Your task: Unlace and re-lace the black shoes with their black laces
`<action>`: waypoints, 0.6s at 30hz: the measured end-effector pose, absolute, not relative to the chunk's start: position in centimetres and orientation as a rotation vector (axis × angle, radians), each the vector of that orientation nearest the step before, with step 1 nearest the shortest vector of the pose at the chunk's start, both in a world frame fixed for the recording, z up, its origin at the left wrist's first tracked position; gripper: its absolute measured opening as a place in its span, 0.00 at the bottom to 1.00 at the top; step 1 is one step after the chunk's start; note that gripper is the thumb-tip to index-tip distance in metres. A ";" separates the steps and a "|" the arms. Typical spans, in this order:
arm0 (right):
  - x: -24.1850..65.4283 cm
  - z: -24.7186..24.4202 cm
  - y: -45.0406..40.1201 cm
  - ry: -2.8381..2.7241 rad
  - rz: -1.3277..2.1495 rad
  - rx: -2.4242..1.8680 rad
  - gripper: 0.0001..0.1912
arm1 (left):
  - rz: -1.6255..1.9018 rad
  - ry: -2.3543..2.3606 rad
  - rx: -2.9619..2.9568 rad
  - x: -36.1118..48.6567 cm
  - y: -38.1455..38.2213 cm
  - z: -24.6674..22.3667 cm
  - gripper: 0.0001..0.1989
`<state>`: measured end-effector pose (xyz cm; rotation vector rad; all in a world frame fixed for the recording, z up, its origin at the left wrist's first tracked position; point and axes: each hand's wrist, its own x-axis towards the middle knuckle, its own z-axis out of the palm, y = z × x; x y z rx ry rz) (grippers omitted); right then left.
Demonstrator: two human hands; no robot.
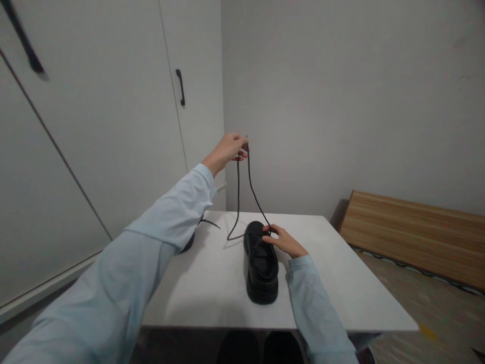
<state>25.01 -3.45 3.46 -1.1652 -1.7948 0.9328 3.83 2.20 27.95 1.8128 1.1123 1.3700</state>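
A black shoe (262,288) stands on the white table (326,303), its toe pointing away from me. Raised well above the table, my left hand (234,145) pinches a thin black shoelace (238,197). One strand runs down to the shoe's right side, and another hangs in a loop that bends at the tabletop and leads to the shoe's left side. My right hand (282,241) is at the shoe's upper near the lacing, thumb and fingers closed together around the lace there. The fingertips partly hide the spot they grip.
A second black shoe (188,243), mostly hidden behind my left sleeve, sits on the table's left with its lace end (210,222) trailing. White cabinets (113,101) line the left side. A wooden board (413,232) leans against the wall at right.
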 end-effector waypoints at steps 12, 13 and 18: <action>25.0 3.4 -3.2 -1.776 0.924 -1.157 0.22 | 1.419 1.138 1.797 2.8 2.9 23.9 0.04; 25.0 3.4 -3.2 -1.778 0.927 -1.150 0.22 | 1.423 1.125 1.788 2.9 2.9 23.1 0.04; 24.8 3.3 -2.8 -1.774 0.924 -1.104 0.22 | 1.324 1.039 1.821 3.7 2.8 18.6 0.06</action>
